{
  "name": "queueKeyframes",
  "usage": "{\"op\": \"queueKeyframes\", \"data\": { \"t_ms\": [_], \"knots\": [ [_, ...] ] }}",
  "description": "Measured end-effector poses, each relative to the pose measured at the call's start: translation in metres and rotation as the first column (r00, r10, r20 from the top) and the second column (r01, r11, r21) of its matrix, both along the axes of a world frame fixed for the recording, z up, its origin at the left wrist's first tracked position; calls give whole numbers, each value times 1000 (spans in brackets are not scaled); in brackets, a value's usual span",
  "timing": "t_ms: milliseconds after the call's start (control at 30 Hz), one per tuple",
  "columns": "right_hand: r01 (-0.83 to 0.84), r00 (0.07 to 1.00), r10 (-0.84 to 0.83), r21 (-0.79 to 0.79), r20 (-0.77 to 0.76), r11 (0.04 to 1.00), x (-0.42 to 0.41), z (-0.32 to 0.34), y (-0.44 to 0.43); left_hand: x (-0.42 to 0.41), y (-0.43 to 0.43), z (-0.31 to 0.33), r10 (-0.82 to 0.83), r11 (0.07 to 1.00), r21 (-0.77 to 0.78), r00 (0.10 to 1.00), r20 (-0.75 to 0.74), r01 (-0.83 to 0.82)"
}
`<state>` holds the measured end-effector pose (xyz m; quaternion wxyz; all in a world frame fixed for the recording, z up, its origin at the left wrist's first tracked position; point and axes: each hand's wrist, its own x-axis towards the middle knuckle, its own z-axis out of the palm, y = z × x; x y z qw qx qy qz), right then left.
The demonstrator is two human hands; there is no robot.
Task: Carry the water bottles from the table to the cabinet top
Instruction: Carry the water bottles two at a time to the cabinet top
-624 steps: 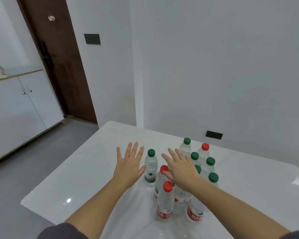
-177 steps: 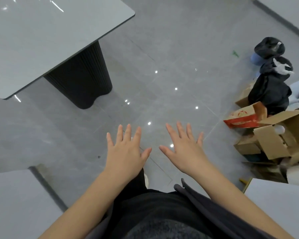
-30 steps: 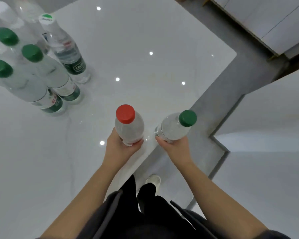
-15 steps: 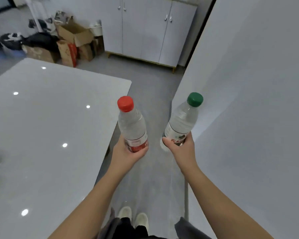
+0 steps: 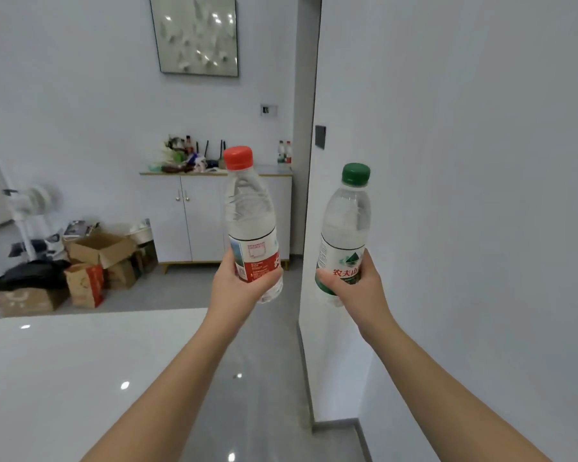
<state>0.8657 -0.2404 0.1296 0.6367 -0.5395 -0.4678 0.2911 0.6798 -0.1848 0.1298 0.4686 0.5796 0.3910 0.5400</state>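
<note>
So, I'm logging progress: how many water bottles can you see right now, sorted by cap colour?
Red-capped bottle: 1, in the left hand
Green-capped bottle: 1, in the right hand
Far bottles on the cabinet top, caps too small to tell: 2
Total: 4

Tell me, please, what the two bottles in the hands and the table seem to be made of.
Red-cap bottle: probably thin clear plastic. The background shows through its ribbed wall, and it has a glossy printed label.
Green-cap bottle: the same clear plastic, with an opaque cap that looks like plastic.
Table: white with a polished finish, perhaps stone or glass. Lamp spots reflect on it.
</note>
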Motion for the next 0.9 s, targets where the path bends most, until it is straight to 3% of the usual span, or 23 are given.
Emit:
{"op": "queueKeyframes", "data": {
  "t_ms": [367,900],
  "knots": [
    [-93,995,97,123,-26,988,7,124,44,8,29,129,-55,983,175,998,-19,58],
    [-69,997,72,110,-23,992,6,149,90,5,74,151,-70,990,125,998,3,69]
  ]
}}
